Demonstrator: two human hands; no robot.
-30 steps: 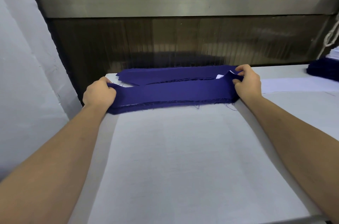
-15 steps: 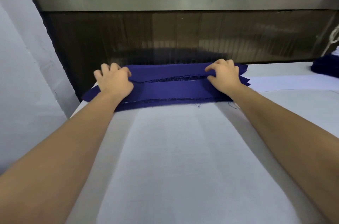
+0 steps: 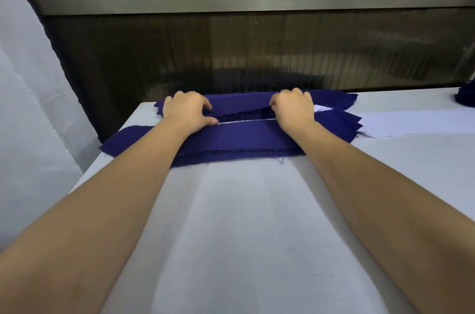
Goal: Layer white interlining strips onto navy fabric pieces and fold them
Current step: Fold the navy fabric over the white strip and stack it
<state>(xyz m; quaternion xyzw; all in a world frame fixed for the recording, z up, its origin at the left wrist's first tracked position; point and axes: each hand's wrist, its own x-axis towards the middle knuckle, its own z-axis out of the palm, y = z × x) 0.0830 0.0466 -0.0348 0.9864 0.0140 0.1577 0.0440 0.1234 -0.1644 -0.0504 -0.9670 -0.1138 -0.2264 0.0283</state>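
The fingertips of your right hand [image 3: 295, 108] curl out of sight into the navy fabric [image 3: 244, 136], and your forearms [image 3: 359, 172] cover part of its near fold. Only a thin edge of the white interlining [image 3: 244, 121] shows between the layers. A second navy pile [image 3: 466, 96] is cut off at the right edge.

Seen from the wearer's own head camera: a bare left forearm [image 3: 110, 205] and bare right forearm [image 3: 380, 185], uncovered all the way from the frame's edges to the wrists. The left hand [image 3: 189, 110] and right hand [image 3: 295, 109] are likewise bare, the left thumbnail cut short.
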